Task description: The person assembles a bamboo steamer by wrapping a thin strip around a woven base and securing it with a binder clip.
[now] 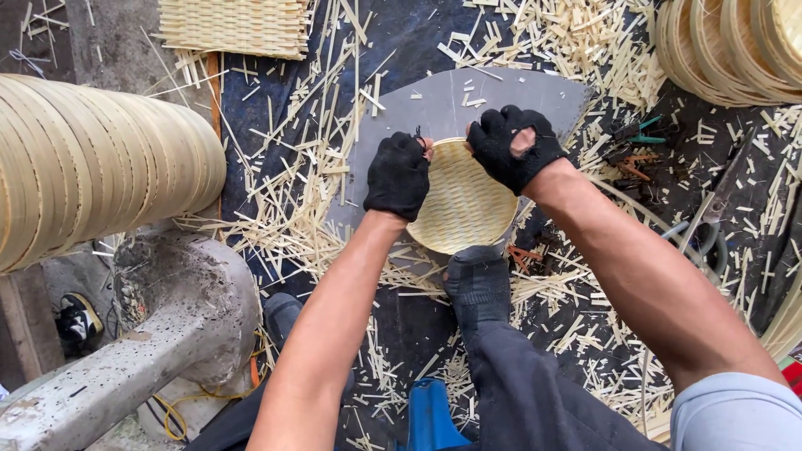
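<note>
A: Centre of the shot, the round woven bamboo disc (464,200) lies flat on a grey board (443,104) on the floor, its near edge pinned under a foot in a dark sock (478,280).

B: And the hands?

A: Both in black fingerless gloves. The left hand (399,174) is curled over the disc's left rim, fingers closed down on the edge. The right hand (511,146) is clamped on the upper right rim, fingers bent tight around it.

B: So both have hold of the disc?

A: Both, gripping opposite sides of the top edge.

B: What's around it?

A: Bamboo offcuts (292,209) scattered all over the dark floor sheet. Far left, a long stack of bamboo hoops (92,159) lying on its side. Top right, more stacked round trays (735,46). A square woven mat (238,25) sits at the top edge, and pliers with coloured handles (635,138) lie just right of the board.
</note>
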